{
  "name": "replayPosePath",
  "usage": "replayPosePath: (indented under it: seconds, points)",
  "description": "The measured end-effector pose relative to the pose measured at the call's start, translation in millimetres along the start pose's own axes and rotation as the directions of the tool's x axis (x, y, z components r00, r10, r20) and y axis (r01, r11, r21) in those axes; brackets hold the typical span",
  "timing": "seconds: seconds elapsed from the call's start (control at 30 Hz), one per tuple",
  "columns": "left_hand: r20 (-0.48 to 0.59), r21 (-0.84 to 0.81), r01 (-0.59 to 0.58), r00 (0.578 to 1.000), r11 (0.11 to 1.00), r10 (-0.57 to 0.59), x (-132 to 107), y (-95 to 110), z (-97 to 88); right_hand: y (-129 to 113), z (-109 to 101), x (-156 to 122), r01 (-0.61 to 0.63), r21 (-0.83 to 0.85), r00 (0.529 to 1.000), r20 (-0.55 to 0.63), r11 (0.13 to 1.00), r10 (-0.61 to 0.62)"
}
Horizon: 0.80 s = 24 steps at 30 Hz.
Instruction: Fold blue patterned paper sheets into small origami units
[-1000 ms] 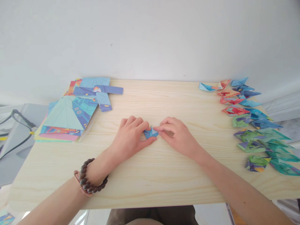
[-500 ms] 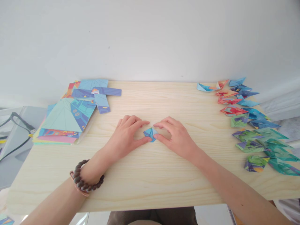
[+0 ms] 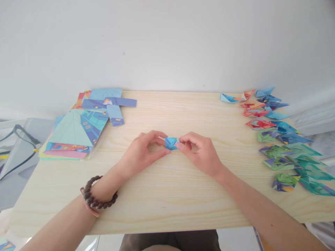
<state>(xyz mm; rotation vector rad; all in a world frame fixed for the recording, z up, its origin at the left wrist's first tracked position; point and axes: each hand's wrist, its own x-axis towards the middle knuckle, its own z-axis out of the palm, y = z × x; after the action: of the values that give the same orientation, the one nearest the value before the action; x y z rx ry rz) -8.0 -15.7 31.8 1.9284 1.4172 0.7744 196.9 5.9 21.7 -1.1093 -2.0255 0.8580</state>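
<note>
A small blue folded paper [image 3: 171, 143] is between my two hands, over the middle of the wooden table [image 3: 167, 198]. My right hand [image 3: 201, 151] pinches its right end between thumb and fingers. On the left side, my left hand [image 3: 143, 151] has its thumb at the lower left corner and its index finger at the upper left edge, gripping the paper by that side. A dark beaded bracelet [image 3: 90, 198] circles my left wrist.
At the left lies a stack of patterned paper sheets [image 3: 73, 129], with blue paper strips [image 3: 115, 113] on top. Rows of folded paper boats [image 3: 261, 123] in red, blue and green line the right side. A pale wall [image 3: 167, 45] rises behind the table. Black cables [image 3: 26, 134] lie beyond its left edge.
The blue folded paper has been turned and shows a different, wider face, a little farther from me. My right fingers have closed on its right end.
</note>
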Motion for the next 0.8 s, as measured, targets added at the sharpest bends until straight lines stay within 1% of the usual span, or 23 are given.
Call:
replayPosePath:
  seconds: [0.07,0.13,0.2,0.27,0.33,0.4,0.57,0.7,0.8]
  points:
    - [0.003,-0.043,0.026,1.0,0.999,-0.026,0.4,0.8,0.8,0.3,0.3,-0.4,-0.05,0.085,0.999,-0.015,0.995,0.051]
    - [0.008,-0.11,0.05,0.999,0.993,-0.05,1.0,1.5,0.3,1.1,1.1,-1.1,-0.077,0.151,0.997,0.006,0.986,0.077]
    - [0.029,-0.203,0.076,0.997,0.976,-0.072,1.4,1.7,-1.4,1.4,1.7,-2.0,-0.086,0.196,0.996,0.042,0.977,0.079]
    - [0.088,-0.249,0.09,0.994,0.964,-0.07,1.8,1.6,-4.0,0.6,1.2,-2.9,-0.076,0.204,0.995,0.085,0.976,0.059]
    - [0.167,-0.234,0.07,0.986,0.97,-0.031,2.2,1.5,-6.9,-1.3,-0.3,-3.3,-0.041,0.185,0.99,0.137,0.982,0.016]
    - [0.223,-0.183,0.019,0.974,0.983,0.023,2.7,1.9,-9.6,-3.9,-2.2,-2.9,-0.009,0.164,0.985,0.173,0.986,-0.02]
    - [0.289,-0.015,-0.104,0.952,0.994,0.104,2.9,5.1,-14.6,-7.2,-4.4,-0.9,-0.009,0.176,0.985,0.173,0.984,-0.022]
    - [0.343,-0.013,-0.159,0.927,0.987,0.154,2.2,7.6,-14.4,-5.1,-3.8,-1.2,-0.001,0.204,0.981,0.189,0.979,-0.039]
    - [0.345,-0.017,-0.162,0.925,0.987,0.158,1.6,8.3,-13.1,-3.9,-3.2,-1.7,-0.036,0.249,0.973,0.231,0.968,-0.023]
